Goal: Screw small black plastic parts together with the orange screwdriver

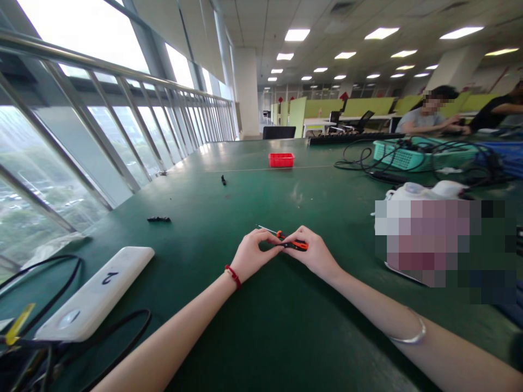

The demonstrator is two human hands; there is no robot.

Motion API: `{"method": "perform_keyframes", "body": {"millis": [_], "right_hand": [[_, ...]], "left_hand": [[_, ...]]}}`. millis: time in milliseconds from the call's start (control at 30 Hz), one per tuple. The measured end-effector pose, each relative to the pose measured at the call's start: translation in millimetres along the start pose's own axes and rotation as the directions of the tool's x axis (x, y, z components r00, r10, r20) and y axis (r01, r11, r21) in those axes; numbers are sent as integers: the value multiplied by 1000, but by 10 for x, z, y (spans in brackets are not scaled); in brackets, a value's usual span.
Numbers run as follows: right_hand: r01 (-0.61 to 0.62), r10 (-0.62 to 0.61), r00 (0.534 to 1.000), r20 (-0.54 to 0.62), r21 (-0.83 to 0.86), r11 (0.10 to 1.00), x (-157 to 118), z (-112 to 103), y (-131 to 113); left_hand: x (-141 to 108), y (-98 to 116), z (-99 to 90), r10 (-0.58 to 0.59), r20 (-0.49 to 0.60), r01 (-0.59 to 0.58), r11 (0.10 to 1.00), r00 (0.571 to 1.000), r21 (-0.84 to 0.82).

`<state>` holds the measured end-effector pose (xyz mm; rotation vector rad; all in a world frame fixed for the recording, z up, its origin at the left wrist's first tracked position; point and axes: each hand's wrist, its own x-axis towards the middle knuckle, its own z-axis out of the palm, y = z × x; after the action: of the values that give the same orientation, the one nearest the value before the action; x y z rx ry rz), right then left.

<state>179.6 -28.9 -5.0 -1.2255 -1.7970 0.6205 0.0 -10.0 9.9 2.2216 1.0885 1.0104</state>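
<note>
Just above the middle of the green table (pixel 245 188), my two hands meet at the fingertips. My right hand (pixel 308 251) is closed around a screwdriver (pixel 301 246) with an orange and black handle. Its thin metal shaft points left and away from me, passing behind my left fingertips. My left hand (pixel 258 249) is closed in a pinch, thumb against index finger, at a small dark piece (pixel 285 245) beside the handle. Fingers cover most of that piece, so its kind is unclear.
Small black parts (pixel 159 219) (pixel 223 179) lie to the left, and a red tray (pixel 281 159) sits farther back. A white power bank (pixel 96 294) and cables are at near left. A teal basket (pixel 425 155) with cables and a blurred bag (pixel 420 234) stand right. Two people sit beyond.
</note>
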Motion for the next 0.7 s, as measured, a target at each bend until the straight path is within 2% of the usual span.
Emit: {"method": "perform_keyframes", "body": {"millis": [133, 200, 433, 700], "right_hand": [[2, -2, 1000, 20, -6, 1000, 6, 2, 11], [4, -3, 1000, 27, -15, 1000, 10, 4, 20], [-2, 2, 1000, 15, 3, 1000, 12, 3, 45], [-1, 1, 1000, 10, 11, 1000, 18, 16, 67]], "left_hand": [[-1, -16, 3, -44, 36, 45, 999, 998, -23], [-2, -7, 6, -31, 30, 31, 1000, 999, -1], [-16, 30, 20, 73, -13, -71, 992, 997, 106], [-42, 8, 44, 240, 63, -246, 888, 969, 389]]}}
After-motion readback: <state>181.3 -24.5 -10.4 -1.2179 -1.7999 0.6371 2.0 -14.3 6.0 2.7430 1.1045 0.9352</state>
